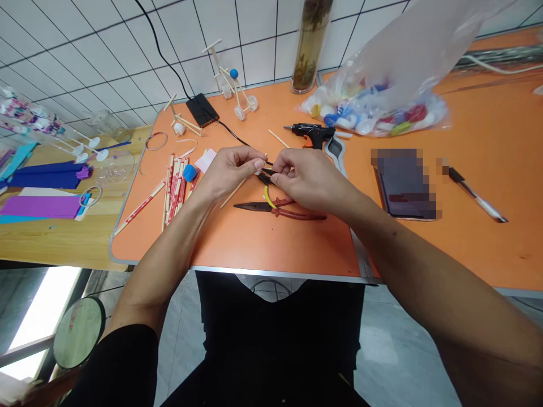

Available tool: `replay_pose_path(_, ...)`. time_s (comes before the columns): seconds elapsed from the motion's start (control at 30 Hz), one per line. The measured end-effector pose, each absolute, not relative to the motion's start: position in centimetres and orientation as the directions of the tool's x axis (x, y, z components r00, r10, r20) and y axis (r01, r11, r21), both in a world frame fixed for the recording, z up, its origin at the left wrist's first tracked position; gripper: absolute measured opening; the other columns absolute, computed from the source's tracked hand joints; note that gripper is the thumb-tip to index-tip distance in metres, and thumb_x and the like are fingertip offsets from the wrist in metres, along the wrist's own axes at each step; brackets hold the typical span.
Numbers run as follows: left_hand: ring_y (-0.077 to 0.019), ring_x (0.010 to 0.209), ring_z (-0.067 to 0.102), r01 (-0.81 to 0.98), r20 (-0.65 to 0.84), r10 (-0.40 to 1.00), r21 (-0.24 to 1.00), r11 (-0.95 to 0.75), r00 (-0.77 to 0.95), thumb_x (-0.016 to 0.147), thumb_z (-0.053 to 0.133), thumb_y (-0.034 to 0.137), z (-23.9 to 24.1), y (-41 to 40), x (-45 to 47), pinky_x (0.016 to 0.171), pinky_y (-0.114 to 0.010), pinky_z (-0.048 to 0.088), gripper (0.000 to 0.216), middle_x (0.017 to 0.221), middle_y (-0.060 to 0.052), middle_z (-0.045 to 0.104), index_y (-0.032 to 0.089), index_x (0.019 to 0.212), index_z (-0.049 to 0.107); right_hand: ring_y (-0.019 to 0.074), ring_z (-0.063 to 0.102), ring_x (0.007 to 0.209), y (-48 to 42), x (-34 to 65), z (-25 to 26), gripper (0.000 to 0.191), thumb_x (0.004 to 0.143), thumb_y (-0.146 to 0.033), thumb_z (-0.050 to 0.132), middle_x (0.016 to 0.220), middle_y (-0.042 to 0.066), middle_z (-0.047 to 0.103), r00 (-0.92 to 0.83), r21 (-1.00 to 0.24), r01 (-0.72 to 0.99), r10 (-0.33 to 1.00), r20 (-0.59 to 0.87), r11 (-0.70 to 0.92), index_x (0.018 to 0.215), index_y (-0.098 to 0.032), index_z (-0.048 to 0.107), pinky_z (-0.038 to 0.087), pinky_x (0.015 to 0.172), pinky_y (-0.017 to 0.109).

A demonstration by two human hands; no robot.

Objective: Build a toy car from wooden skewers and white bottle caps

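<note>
Two hands [311, 181] on stick [232, 196] and cutters [267, 195]

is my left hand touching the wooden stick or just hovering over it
Touching. In the head view the left hand pinches the wooden stick in its fingertips, while the right hand holds small cutters close by.

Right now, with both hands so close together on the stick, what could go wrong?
The left hand pinches the wooden stick right beside the jaws of the small cutters that the right hand holds, so a fingertip may get nipped. A cut piece of stick could fly off. The red pliers lie just under the hands and could be knocked.
</note>
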State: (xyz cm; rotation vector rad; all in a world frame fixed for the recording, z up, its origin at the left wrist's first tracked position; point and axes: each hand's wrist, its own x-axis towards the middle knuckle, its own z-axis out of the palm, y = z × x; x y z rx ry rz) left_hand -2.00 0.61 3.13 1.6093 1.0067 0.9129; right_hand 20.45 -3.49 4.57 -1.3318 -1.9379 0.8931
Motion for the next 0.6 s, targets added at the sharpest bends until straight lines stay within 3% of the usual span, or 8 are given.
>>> replay_pose_path(0.07,-0.0205,0.088,0.074,0.128,0.102,0.923,0.979,-0.160,0.370,0.071,0.102,0.074,3.2,0.6,-2.0,0.083,-0.035,0.056,0.064,0.094,-0.009,0.083,0.018,0.096,0.085,0.0199,0.058,0.059,-3.1,20.8,5.0,0.021,0.088,-0.029,0.081,0.065,0.003,0.066,-0.333,-0.940,0.340,0.937,-0.109,0.012,0.082,-0.025,0.061,0.038,0.057,0.032)
replay_pose_path(0.17,-0.0213,0.093,0.077,0.075,0.125,0.917,0.983,-0.165,0.378,0.073,0.103,0.072,3.4,0.6,-2.0,0.090,-0.036,0.059,0.061,0.099,-0.008,0.084,0.019,0.099,0.086,0.0158,0.050,0.045,-2.8,21.1,5.5,0.031,0.085,-0.038,0.089,0.056,0.000,0.061,-0.462,-0.948,0.139,0.828,-0.318,-0.286,0.083,-0.025,0.060,0.037,0.048,0.030)
replay_pose_path(0.27,-0.0194,0.089,0.076,0.075,0.133,0.919,0.982,-0.172,0.371,0.071,0.104,0.071,3.1,0.6,-2.0,0.088,-0.035,0.059,0.060,0.097,-0.006,0.084,0.020,0.098,0.087,0.0180,0.057,0.049,-3.0,20.5,5.1,0.029,0.088,-0.036,0.087,0.059,0.002,0.064,-0.408,-0.960,0.183,0.872,-0.270,-0.211,0.085,-0.025,0.060,0.042,0.050,0.030)
replay_pose_path(0.37,-0.0192,0.088,0.075,0.093,0.123,0.937,0.982,-0.162,0.328,0.071,0.104,0.071,2.4,0.7,-1.8,0.084,-0.034,0.059,0.061,0.095,-0.006,0.084,0.020,0.096,0.086,0.0233,0.066,0.069,-3.7,19.6,4.4,0.022,0.090,-0.025,0.080,0.074,0.006,0.070,-0.259,-0.901,0.414,0.966,0.018,0.128,0.082,-0.025,0.059,0.046,0.061,0.033)
replay_pose_path(0.43,-0.0204,0.090,0.076,0.094,0.120,0.945,0.983,-0.155,0.303,0.071,0.103,0.072,2.1,0.7,-1.7,0.085,-0.034,0.059,0.061,0.097,-0.007,0.085,0.020,0.097,0.086,0.0241,0.067,0.076,-4.0,19.3,4.2,0.023,0.089,-0.021,0.078,0.079,0.007,0.070,-0.227,-0.841,0.487,0.964,0.140,0.236,0.080,-0.025,0.057,0.046,0.064,0.034)
replay_pose_path(0.5,-0.0217,0.093,0.077,0.085,0.122,0.945,0.984,-0.154,0.302,0.072,0.103,0.071,2.1,0.6,-1.6,0.086,-0.034,0.060,0.061,0.100,-0.008,0.085,0.019,0.099,0.086,0.0220,0.064,0.068,-3.9,19.5,4.5,0.021,0.090,-0.024,0.078,0.074,0.005,0.068,-0.249,-0.906,0.404,0.968,0.025,0.128,0.083,-0.025,0.058,0.045,0.061,0.033)
replay_pose_path(0.6,-0.0224,0.097,0.079,0.051,0.141,0.934,0.985,-0.166,0.328,0.072,0.104,0.069,2.4,0.5,-1.5,0.090,-0.035,0.061,0.060,0.104,-0.009,0.086,0.019,0.101,0.086,0.0165,0.053,0.048,-3.4,20.4,5.1,0.024,0.091,-0.032,0.081,0.060,0.001,0.062,-0.392,-0.962,0.183,0.883,-0.259,-0.202,0.086,-0.025,0.059,0.041,0.051,0.030)
